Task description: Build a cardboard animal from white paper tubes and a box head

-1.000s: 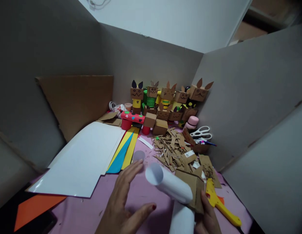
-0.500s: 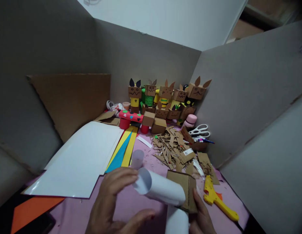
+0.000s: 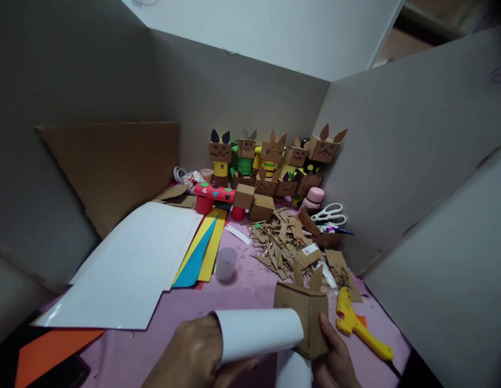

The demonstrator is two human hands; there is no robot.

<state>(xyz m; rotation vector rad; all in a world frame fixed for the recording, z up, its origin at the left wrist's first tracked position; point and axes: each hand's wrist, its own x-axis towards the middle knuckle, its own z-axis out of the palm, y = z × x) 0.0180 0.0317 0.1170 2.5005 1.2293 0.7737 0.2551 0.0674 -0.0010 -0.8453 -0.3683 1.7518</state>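
Observation:
My right hand [image 3: 335,353] grips a small brown cardboard box [image 3: 309,315] with two pointed ears on its top edge. A white paper tube [image 3: 258,333] lies sideways against the box's left face. Below it, a second white paper tube [image 3: 293,371] points downward, partly cut off by the frame. At the sideways tube's open left end is my left hand [image 3: 194,350], its fingers inside the tube and its thumb underneath, outside. The fingertips are hidden in the tube. Beyond my hands a short white paper tube [image 3: 226,264] stands on the pink tablecloth.
Cardboard scraps [image 3: 280,242] are heaped mid-table. A yellow glue gun [image 3: 361,326] lies at the right, with white-handled scissors [image 3: 329,214] behind. White sheets [image 3: 133,264] and coloured paper [image 3: 200,258] cover the left. Several cardboard animal figures [image 3: 270,156] stand by the grey back panel.
My left hand has moved from beside the tube's end to inside it, with the thumb now under the tube. The tube has turned nearly level. My right hand still holds the box.

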